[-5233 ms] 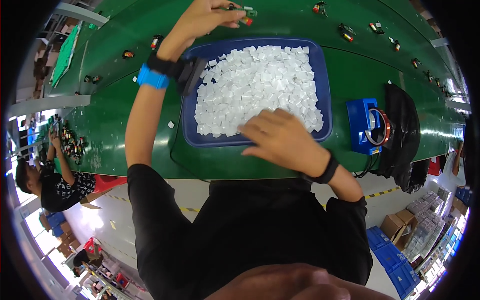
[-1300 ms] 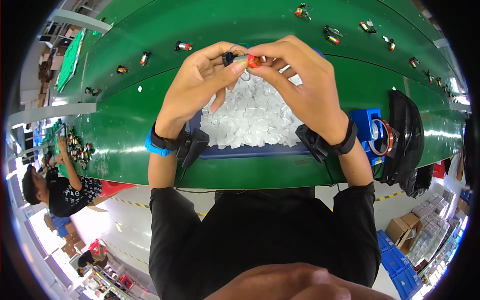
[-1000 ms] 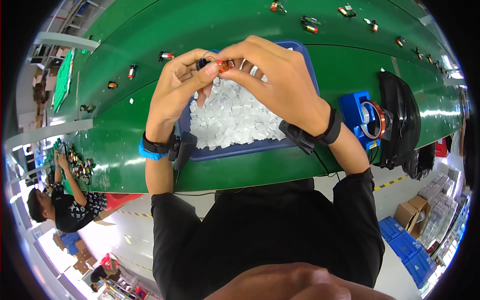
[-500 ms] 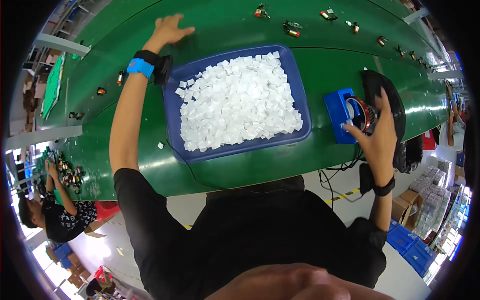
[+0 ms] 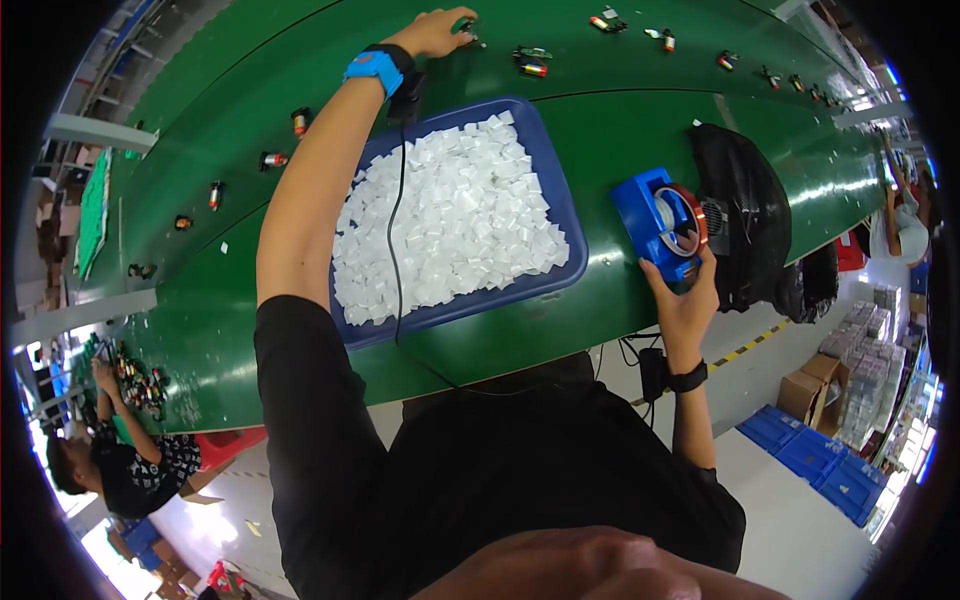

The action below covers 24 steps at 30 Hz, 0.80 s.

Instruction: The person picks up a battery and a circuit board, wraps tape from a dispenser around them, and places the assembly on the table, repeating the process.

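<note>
My left hand (image 5: 437, 34) reaches over the far green surface. Its thumb and fingers curl round a small circuit board assembly (image 5: 471, 29), which they partly hide. At the right, my right hand (image 5: 686, 303) holds the near end of a blue tape dispenser (image 5: 632, 205), thumb on one side and fingers on the other. An orange-brown ring (image 5: 698, 222) sits in the dispenser. Between my arms lies a dark blue tray (image 5: 573, 235), heaped with small white square pieces (image 5: 455, 220). My left forearm crosses the tray's left side.
Several small assemblies with red cylinders (image 5: 533, 69) are scattered along the green table (image 5: 470, 345). Beside the dispenser lies a black bag (image 5: 745, 215). From my left wrist a thin black cable (image 5: 392, 220) runs across the tray. A co-worker (image 5: 120, 455) sits at the left.
My left hand has moved right and closed round an assembly. My right hand has come down to the dispenser's near end. The assemblies, tray and dispenser appear further left in view.
</note>
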Tool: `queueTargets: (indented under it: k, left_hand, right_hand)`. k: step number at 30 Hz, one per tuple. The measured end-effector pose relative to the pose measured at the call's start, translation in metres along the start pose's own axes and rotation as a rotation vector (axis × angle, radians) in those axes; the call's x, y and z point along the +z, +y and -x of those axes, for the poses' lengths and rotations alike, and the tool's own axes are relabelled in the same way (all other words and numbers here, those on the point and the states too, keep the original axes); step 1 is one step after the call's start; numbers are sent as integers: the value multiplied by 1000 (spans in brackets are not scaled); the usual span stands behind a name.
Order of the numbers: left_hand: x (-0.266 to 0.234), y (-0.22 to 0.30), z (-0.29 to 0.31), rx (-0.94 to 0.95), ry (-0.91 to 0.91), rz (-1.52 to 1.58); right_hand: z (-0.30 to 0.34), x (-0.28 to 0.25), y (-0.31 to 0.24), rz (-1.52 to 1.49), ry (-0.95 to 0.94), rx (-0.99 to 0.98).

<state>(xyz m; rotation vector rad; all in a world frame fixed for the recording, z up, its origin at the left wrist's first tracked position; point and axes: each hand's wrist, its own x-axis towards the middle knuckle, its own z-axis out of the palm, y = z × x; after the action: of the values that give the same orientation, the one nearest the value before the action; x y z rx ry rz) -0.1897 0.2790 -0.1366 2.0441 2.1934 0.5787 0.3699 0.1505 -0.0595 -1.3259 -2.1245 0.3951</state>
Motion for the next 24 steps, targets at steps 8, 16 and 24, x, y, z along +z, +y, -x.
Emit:
queueTargets:
  k: [8, 16, 24]
  left_hand:
    - [-14, 59, 5, 138, -8, 157]
    - [-91, 100, 88, 147, 142, 390]
    - [-161, 178, 212, -292, 8, 1007]
  right_hand:
    - [10, -9, 11, -145, 37, 97]
    - [-77, -118, 45, -208, 251, -12]
    - [-205, -176, 252, -47, 200, 204]
